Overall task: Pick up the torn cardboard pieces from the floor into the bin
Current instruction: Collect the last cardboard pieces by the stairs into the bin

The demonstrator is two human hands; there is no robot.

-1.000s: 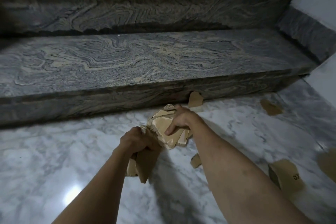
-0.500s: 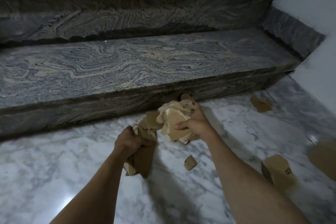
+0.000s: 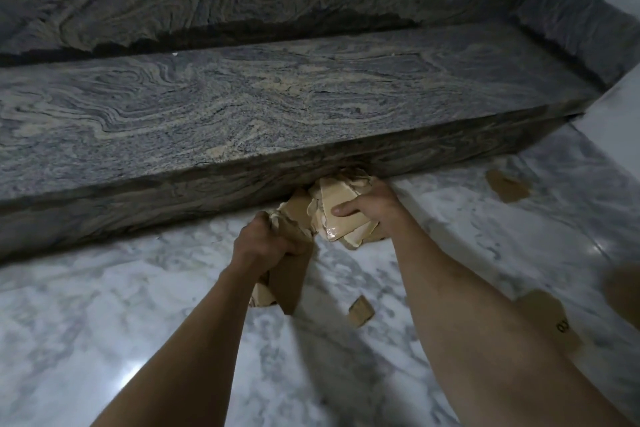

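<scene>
Torn cardboard pieces (image 3: 341,215) bunched at the step (image 3: 242,121), right hand (image 3: 372,210) fingers curled round them, left hand (image 3: 266,243) fist gripping more, scraps on floor (image 3: 104,305)

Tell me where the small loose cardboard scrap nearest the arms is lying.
In the head view, the small scrap lies on the marble floor between the two forearms, just below the bundle held in the left hand.
</scene>
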